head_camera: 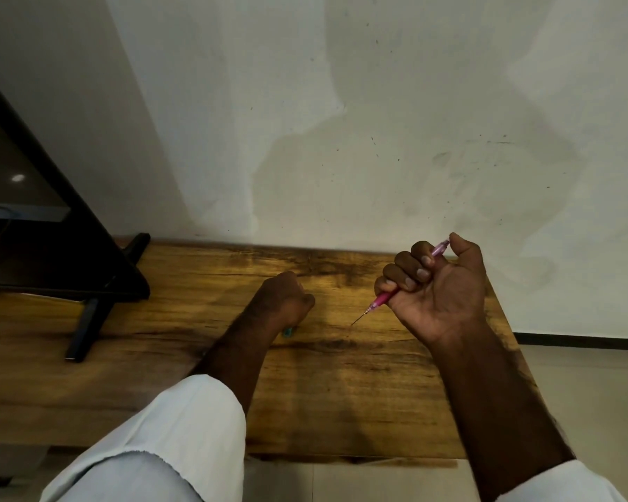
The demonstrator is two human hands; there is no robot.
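Hands apart: right hand (437, 284) grips pink needle-tipped tool (382, 300), needle toward 8 o'clock; left hand (285, 297) fisted round teal item (288, 332).

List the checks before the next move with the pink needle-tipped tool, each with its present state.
1. Grip of the right hand on the pink tool: ok, fingers wrapped round its barrel.
2. Gap between the needle and the left hand: ok.
3. The needle off the table: cannot tell.
4. Hold of the left hand on the teal thing: cannot tell, only its end shows beneath the fist.
5. The television stand away from both hands: ok.
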